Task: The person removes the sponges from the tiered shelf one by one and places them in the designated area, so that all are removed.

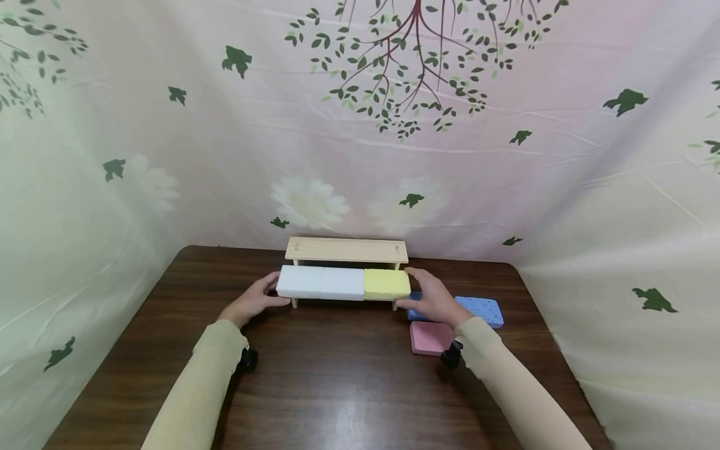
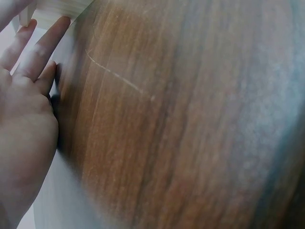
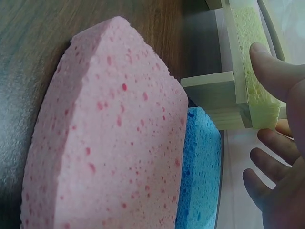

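Observation:
A long white block (image 1: 320, 283) and a yellow sponge (image 1: 387, 284) lie end to end on the lower front tier of a small wooden rack (image 1: 345, 249). My left hand (image 1: 255, 300) is at the white block's left end, thumb in front and fingers toward the back. At the yellow sponge's right end is my right hand (image 1: 433, 297). In the right wrist view its thumb (image 3: 271, 71) lies against or very near the yellow sponge, the other fingers loosely spread. Straight fingers of the left hand (image 2: 28, 119) reach toward the rack in the left wrist view; the white block is not clearly seen there.
Right of the rack lie a pink sponge (image 1: 430, 339) and a blue sponge (image 1: 480, 310), with another blue piece (image 1: 415, 306) partly behind my right hand. The dark wooden table (image 1: 337, 375) ends at a patterned cloth (image 1: 225, 187) behind and at both sides.

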